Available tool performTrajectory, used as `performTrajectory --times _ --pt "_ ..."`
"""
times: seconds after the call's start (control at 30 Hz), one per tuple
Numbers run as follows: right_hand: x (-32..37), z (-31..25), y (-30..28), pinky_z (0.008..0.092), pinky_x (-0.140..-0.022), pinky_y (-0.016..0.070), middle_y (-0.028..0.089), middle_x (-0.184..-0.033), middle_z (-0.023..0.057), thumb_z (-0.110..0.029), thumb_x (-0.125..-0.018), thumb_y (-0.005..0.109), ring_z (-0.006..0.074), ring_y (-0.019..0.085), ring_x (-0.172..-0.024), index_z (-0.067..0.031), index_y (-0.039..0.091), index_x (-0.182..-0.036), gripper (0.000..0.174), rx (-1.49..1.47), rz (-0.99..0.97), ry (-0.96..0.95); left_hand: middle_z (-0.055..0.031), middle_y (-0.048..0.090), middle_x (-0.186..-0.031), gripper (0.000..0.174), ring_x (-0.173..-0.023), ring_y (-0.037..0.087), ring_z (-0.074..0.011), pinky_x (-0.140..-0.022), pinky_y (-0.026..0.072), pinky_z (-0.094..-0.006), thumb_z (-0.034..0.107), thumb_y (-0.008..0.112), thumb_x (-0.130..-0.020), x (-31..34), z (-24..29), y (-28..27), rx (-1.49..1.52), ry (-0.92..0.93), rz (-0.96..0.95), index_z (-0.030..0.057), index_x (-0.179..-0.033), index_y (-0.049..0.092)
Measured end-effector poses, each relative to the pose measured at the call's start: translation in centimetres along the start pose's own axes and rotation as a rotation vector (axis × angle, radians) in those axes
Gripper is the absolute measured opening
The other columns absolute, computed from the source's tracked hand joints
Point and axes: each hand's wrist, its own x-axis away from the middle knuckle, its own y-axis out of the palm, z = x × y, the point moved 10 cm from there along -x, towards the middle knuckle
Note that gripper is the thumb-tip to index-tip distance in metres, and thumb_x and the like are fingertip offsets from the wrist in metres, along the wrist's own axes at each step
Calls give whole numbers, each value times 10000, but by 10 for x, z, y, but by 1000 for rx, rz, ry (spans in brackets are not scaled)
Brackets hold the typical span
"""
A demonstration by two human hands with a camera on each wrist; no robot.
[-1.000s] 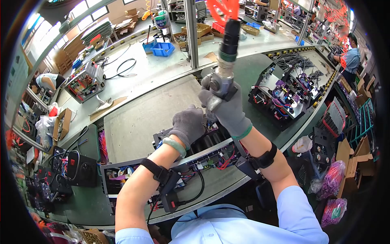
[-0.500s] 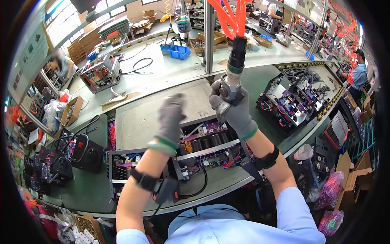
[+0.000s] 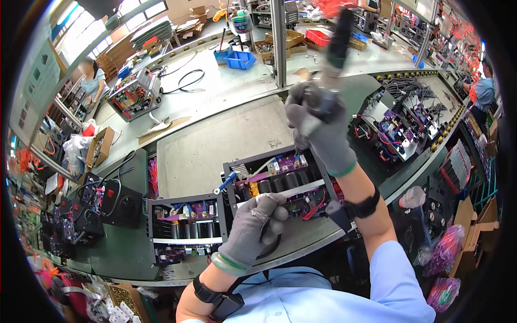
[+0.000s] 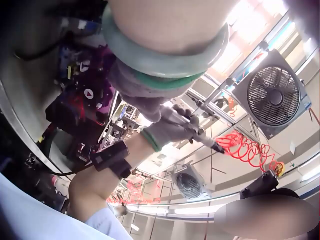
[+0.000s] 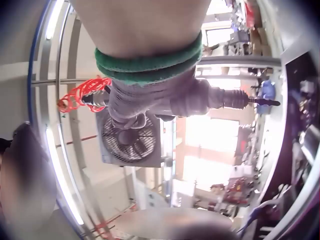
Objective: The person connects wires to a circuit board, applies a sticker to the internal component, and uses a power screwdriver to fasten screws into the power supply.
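My gloved right hand (image 3: 329, 134) grips an air screwdriver (image 5: 192, 102), upright and blurred in the head view. Its bit (image 5: 265, 102) points down at the back right of an open black chassis (image 3: 230, 195) with purple circuit boards and black capacitors. Close to the front edge of that chassis is my gloved left hand (image 3: 252, 229), its fingers curled in; I cannot tell whether a small part lies inside them. A blue-sleeved cable lug (image 3: 225, 183) sticks out at the left side of the chassis. Beside it lies a second open chassis (image 3: 186, 240) with similar boards.
A flat grey board (image 3: 215, 142) lies behind the chassis. Partly built units (image 3: 396, 121) stand at the right, more black units (image 3: 121, 207) at the left. Across the bench are a blue bin (image 3: 240, 60) and a metal post (image 3: 278, 43). A red coiled hose (image 4: 245, 150) hangs overhead.
My left hand has come off the chassis and moved toward me, uncovering its boards and the blue-sleeved lug. My right hand still grips the air screwdriver, whose top now leans to the right.
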Motion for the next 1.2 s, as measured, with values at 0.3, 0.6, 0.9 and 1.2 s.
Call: performTrajectory --times 0.3,0.6,0.9,1.2 --pt "70 -62 19 432 -717 549 615 -1006 135 -198 -785 810 258 643 -853 -90 566 -1239 526 -721 -291 -14 17 556 -675 417 -481 463 -67 -388 322 -198 438 484 -1012 -10 5 3 321 99 -76 36 -1042 592" --pt "100 -90 21 431 -718 573 605 -939 120 -161 -750 853 261 645 -847 -82 565 -1165 511 -576 -225 -212 29 533 -658 370 -456 418 -73 -399 318 -218 422 471 -1020 -10 -3 18 429 64 -123 75 -1070 590" --pt "112 -71 2 320 -635 522 618 -942 72 -251 -873 723 153 611 -721 -86 570 -1210 405 -507 64 -346 34 527 -640 364 -453 426 -73 -391 312 -221 435 486 -1015 -12 -17 19 389 118 -108 91 -1031 601" --pt "114 -28 -53 324 -731 513 619 -965 44 -334 -910 664 148 597 -797 -109 544 -1189 378 -717 427 -145 -83 645 -985 408 -781 614 -139 -617 480 -252 362 595 -959 9 69 23 -529 739 131 42 -1212 589"
